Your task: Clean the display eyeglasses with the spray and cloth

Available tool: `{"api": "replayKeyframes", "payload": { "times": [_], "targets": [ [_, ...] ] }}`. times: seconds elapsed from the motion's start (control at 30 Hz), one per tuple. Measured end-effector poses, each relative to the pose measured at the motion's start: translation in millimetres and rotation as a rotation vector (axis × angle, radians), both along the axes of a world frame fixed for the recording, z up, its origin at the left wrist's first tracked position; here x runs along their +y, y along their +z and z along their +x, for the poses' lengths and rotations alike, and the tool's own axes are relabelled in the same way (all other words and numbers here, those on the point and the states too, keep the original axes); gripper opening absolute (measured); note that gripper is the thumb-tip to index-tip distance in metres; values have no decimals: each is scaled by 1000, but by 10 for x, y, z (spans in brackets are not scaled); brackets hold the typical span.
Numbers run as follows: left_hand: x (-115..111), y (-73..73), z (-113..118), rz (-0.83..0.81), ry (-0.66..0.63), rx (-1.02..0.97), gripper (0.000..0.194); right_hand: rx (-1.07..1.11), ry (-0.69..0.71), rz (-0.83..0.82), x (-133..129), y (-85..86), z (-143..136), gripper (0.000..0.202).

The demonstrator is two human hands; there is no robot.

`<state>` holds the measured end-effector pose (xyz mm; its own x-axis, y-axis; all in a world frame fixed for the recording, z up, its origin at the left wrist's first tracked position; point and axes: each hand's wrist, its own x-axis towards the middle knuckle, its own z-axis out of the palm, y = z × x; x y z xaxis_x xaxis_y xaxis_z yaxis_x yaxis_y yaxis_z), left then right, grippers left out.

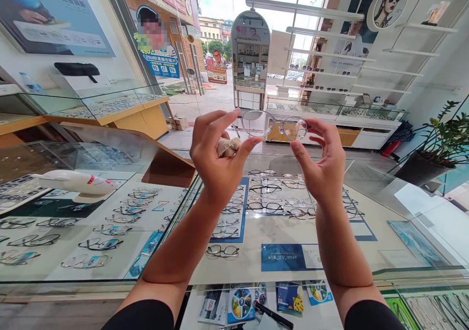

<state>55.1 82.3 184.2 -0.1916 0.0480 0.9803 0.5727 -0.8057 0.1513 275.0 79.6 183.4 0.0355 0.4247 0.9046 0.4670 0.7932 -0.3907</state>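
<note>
A pair of thin-rimmed eyeglasses (pixel 275 124) is raised above the glass counter, its two clear lenses side by side. My left hand (pixel 222 149) is closed on the left end of the frame, thumb below and fingers above. Tucked in that same palm is a crumpled whitish cloth (pixel 228 147). At the other end, my right hand (pixel 322 156) pinches the frame beside the right lens, its other fingers curled. Both forearms reach over the display case, where rows of spectacles (pixel 264 207) lie under the glass.
A white rocket-shaped model (pixel 78 181) stands on the left counter. An arched mirror (pixel 251 59) rises beyond the glasses. Leaflets (pixel 242 303) and a black pen (pixel 273 315) lie close below. A potted plant (pixel 434 149) stands at the right, and a blue card (pixel 289 257) lies in the case.
</note>
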Motion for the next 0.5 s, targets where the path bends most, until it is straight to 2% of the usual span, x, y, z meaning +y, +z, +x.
{"api": "replayKeyframes", "payload": {
  "times": [0.23,0.5],
  "targets": [
    [57,-13,5,-44,91,8,49,38,-86,153,-47,9,-41,40],
    [74,-69,67,-162,36,-63,56,36,-137,196,-81,5,-83,40]
  ]
}}
